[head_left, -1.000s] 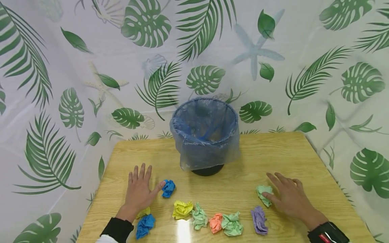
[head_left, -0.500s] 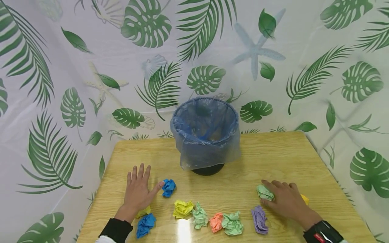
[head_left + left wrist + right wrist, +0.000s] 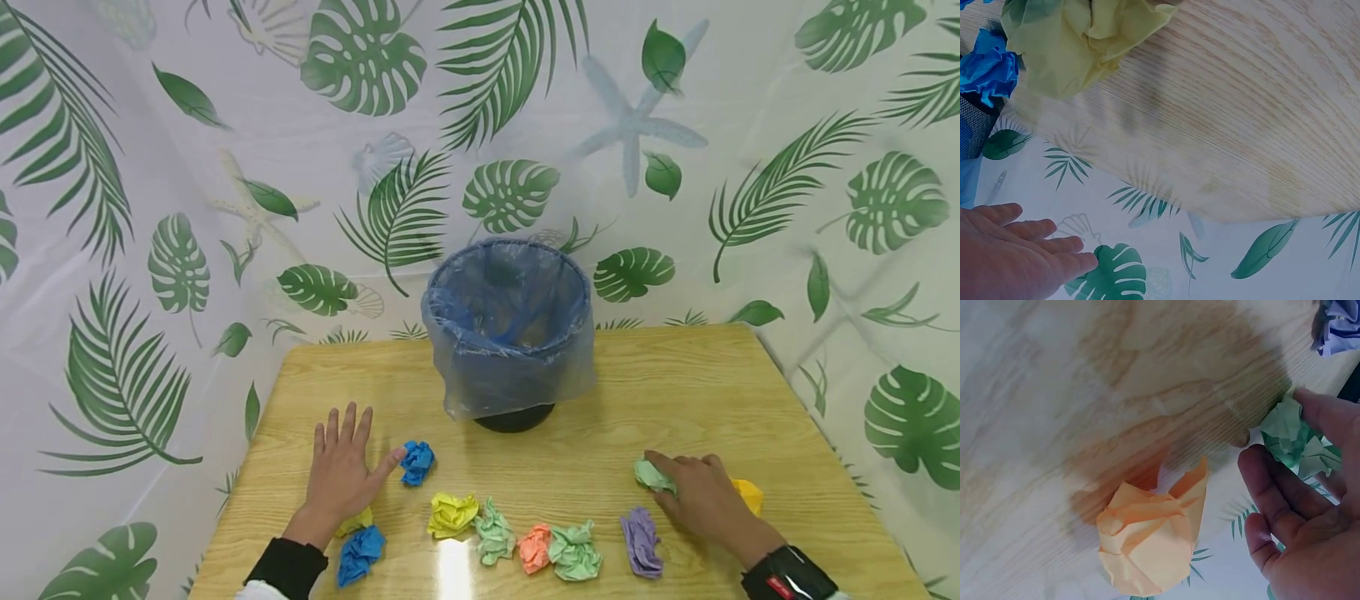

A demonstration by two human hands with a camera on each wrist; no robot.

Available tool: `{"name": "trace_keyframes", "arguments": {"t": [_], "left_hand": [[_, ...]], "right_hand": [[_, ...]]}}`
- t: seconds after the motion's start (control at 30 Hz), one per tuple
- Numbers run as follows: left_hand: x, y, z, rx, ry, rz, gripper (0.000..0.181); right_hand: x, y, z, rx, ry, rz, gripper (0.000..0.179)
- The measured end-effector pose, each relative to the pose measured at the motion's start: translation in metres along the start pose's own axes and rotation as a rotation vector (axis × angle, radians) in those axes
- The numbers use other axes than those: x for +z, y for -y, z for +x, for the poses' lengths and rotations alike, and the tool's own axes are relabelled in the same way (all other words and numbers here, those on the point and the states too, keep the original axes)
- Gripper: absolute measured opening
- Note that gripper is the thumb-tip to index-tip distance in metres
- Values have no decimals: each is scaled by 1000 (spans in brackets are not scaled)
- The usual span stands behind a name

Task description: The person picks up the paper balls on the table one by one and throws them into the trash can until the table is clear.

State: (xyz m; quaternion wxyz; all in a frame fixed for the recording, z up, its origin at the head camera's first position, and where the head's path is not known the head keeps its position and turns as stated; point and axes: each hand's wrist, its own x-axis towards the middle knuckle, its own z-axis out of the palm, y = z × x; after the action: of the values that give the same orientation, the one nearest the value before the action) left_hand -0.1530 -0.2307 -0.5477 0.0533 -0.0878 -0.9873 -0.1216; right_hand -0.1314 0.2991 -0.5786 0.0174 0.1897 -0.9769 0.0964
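Observation:
My right hand (image 3: 705,497) grips a light green crumpled paper ball (image 3: 654,476) between curled fingers and thumb on the right side of the table. The same green paper ball (image 3: 1286,434) shows between thumb and fingers in the right wrist view. An orange-yellow paper ball (image 3: 1150,540) lies beside that hand, partly hidden behind it in the head view. A purple paper ball (image 3: 641,542) lies nearer the front. My left hand (image 3: 343,479) has its fingers straight and spread, thumb tip right at a blue paper ball (image 3: 417,463). Its wrist partly covers a yellow paper ball (image 3: 356,522).
A bin (image 3: 510,333) lined with a translucent blue bag stands at the table's back middle. Along the front lie another blue ball (image 3: 361,555), a yellow one (image 3: 452,515), two green ones (image 3: 493,533) and an orange-pink one (image 3: 535,548). Leaf-patterned cloth surrounds the wooden table (image 3: 675,375).
My right hand has moved left and closed its fingers around the light green paper ball, uncovering part of the orange-yellow one. The left hand has barely moved.

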Motion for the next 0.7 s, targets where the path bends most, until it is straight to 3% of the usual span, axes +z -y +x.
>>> {"name": "trace_keyframes", "arguments": {"t": [0.37, 0.7], "left_hand": [[5, 0, 0, 0, -9, 6, 91], [7, -2, 1, -7, -5, 2, 92]], "right_hand": [[-4, 0, 3, 29, -28, 53, 54], [-32, 4, 17, -4, -120, 55, 60]]}}
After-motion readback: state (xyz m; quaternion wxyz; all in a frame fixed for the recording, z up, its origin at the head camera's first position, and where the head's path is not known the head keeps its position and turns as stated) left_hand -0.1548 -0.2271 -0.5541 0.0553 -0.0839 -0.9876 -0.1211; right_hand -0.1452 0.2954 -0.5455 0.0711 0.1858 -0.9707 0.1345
